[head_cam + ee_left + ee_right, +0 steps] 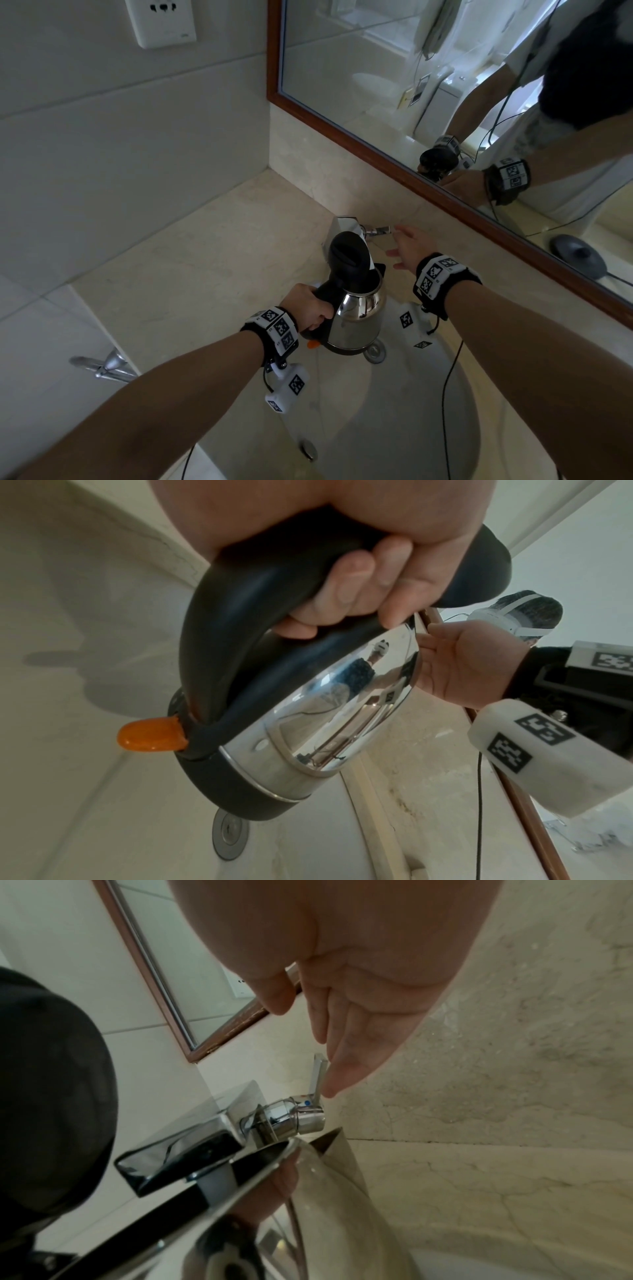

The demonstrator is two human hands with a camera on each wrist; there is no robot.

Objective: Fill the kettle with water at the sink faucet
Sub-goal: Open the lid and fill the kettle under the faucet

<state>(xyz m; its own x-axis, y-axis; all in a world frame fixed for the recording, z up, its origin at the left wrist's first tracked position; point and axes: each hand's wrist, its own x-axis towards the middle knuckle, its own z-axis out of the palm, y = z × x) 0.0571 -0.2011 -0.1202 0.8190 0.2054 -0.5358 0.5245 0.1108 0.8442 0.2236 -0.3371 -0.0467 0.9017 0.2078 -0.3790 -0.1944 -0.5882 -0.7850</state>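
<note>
While the left hand [310,306] gripped the curved black plastic handle [219,631] of the polished stainless-steel electric kettle [359,317], its fingers [346,588] wrapped fully round the grip, the kettle hung over the pale oval basin of the sink [404,428], just above the round metal drain fitting [374,353]. The kettle's black hinged lid [347,255] stood raised, and its open mouth sat directly beneath the boxy chrome faucet spout [178,1158]. An orange switch tab [152,735] jutted from the black base under the handle.

The right hand [409,245] reached toward the slim chrome faucet lever [316,1076], which stood beside the spout against the beige marble backsplash [308,150]. Its fingers [346,1066] were stretched out and relaxed, holding nothing; the fingertips lay right at the lever, though whether they actually touched it could not be told.

A wood-framed mirror [394,68] hung above the beige marble counter [205,260], and a white wall socket [160,22] sat on the tiled wall to the left. A round dark kettle base [577,255] rested on the counter far to the right.
</note>
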